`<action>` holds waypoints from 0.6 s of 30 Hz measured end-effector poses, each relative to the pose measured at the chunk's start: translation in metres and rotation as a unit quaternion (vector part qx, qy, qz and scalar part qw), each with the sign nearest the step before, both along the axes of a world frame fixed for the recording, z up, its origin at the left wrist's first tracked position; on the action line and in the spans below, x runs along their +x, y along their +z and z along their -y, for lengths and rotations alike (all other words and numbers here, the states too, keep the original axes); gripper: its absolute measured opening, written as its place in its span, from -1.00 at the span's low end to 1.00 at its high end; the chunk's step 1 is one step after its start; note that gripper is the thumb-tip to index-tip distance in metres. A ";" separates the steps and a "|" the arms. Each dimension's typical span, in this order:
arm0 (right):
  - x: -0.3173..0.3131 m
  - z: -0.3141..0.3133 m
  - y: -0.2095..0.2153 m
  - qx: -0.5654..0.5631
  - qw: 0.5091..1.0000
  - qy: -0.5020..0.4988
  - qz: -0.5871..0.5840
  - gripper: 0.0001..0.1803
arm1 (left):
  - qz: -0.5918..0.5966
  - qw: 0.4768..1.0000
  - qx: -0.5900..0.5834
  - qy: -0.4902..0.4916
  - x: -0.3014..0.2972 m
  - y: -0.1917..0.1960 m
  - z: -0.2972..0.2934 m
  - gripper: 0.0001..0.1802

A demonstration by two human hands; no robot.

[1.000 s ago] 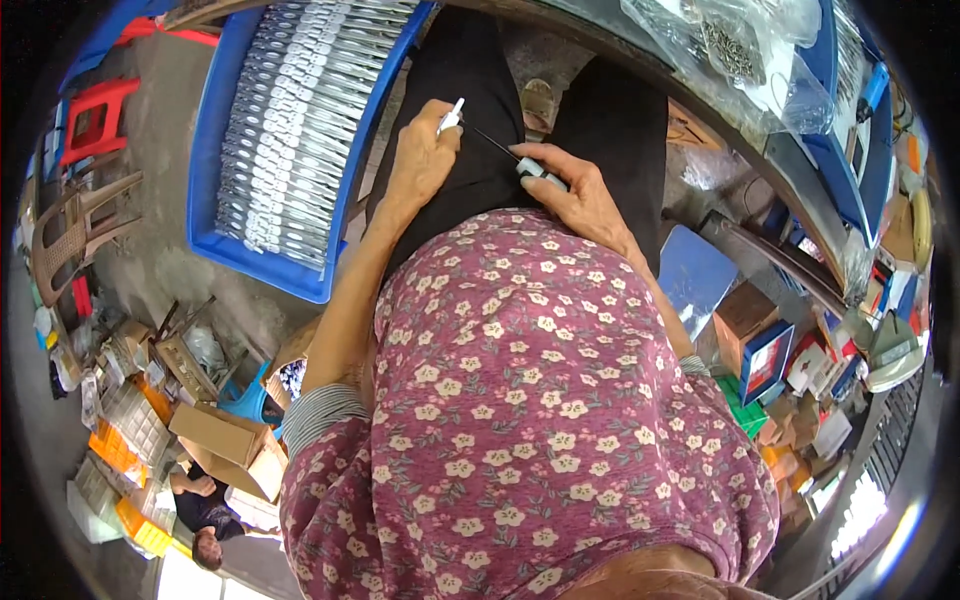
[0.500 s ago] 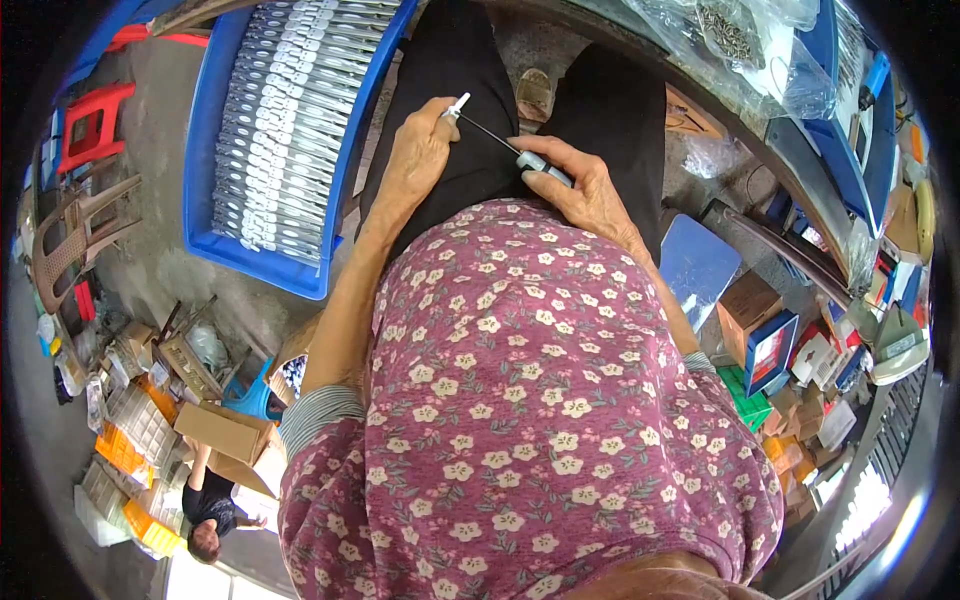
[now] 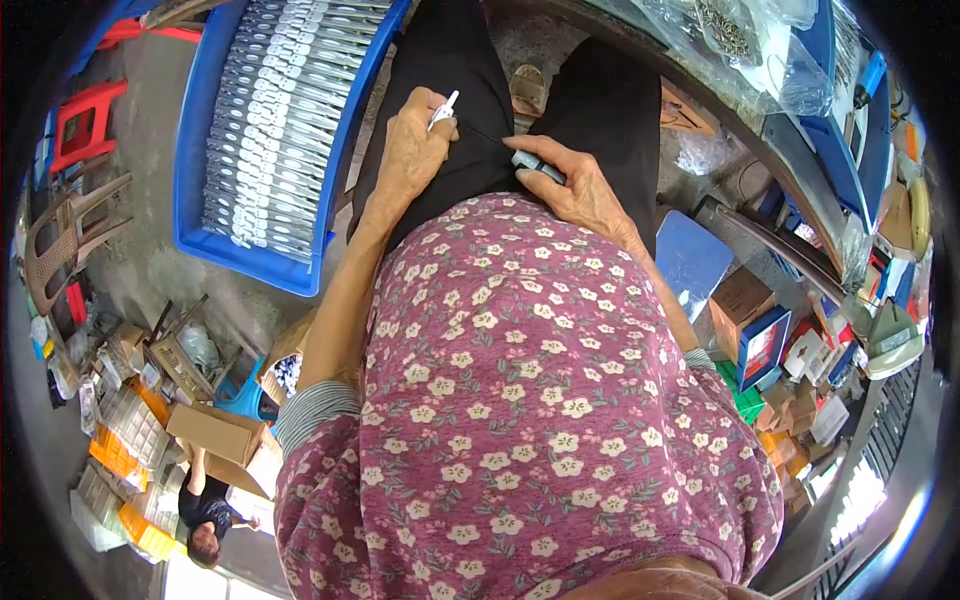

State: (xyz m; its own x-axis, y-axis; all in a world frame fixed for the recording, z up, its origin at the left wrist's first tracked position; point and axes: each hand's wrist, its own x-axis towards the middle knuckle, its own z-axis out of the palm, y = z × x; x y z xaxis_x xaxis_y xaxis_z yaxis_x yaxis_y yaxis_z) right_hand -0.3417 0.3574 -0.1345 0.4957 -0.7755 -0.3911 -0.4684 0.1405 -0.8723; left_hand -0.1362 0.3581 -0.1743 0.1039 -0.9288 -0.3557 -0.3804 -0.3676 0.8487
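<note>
My left hand (image 3: 412, 145) pinches a small white plastic piece (image 3: 445, 112) over my dark-trousered lap, with its narrow tip pointing up past the fingers. To its right, my right hand (image 3: 575, 180) is closed around the grey handle of a slim, screwdriver-like tool (image 3: 532, 163). A thin dark shaft runs from the handle toward my left hand, hard to make out against the trousers. Whether its end touches the white piece I cannot tell. My fingers cover much of both things.
Left of my legs, a blue tray (image 3: 245, 268) holds rows of slim grey and white pieces. A workbench edge (image 3: 800, 165) crosses the upper right, bearing a clear bag of screws (image 3: 725, 30). A blue stool (image 3: 693, 258) stands right; a person (image 3: 208, 515) handles a cardboard box at lower left.
The white piece has tilted in my left fingers and moved slightly left. My right hand with the grey-handled tool has shifted a little left. The whole view has moved slightly.
</note>
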 end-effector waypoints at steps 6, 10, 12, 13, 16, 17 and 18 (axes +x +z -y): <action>0.001 0.002 0.001 -0.003 1.000 0.004 -0.003 -0.63 | 0.019 1.000 -0.022 0.002 -0.001 -0.011 -0.001 -0.82; 0.003 0.003 0.001 0.001 1.000 0.008 -0.012 -0.64 | 0.041 0.999 -0.018 -0.007 -0.001 -0.010 -0.001 -0.79; 0.004 0.004 0.001 -0.015 0.999 0.031 -0.025 -0.64 | 0.054 0.998 -0.030 -0.004 -0.001 -0.011 -0.003 -0.80; 0.004 0.003 0.002 -0.015 0.999 0.037 -0.023 -0.64 | 0.068 0.997 -0.042 -0.003 0.000 -0.010 -0.004 -0.80; 0.004 0.004 0.004 -0.169 0.982 0.072 -0.041 -0.64 | 0.140 0.989 -0.053 -0.004 -0.006 -0.008 -0.002 -0.84; 0.004 0.005 0.007 -0.201 0.975 0.085 -0.051 -0.65 | 0.156 0.986 -0.061 -0.016 -0.008 -0.007 -0.001 -0.85; 0.005 0.005 0.009 -0.232 0.966 0.101 -0.055 -0.65 | 0.172 0.980 -0.098 -0.009 -0.010 -0.014 -0.003 -0.85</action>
State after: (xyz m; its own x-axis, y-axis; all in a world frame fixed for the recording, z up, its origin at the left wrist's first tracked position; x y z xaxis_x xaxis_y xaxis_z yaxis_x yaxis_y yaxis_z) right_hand -0.3367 0.3523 -0.1251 0.6310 -0.7712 -0.0844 -0.5390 -0.3576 -0.7626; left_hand -0.1463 0.3612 -0.1884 0.1682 -0.9789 -0.1164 -0.6610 -0.1996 0.7234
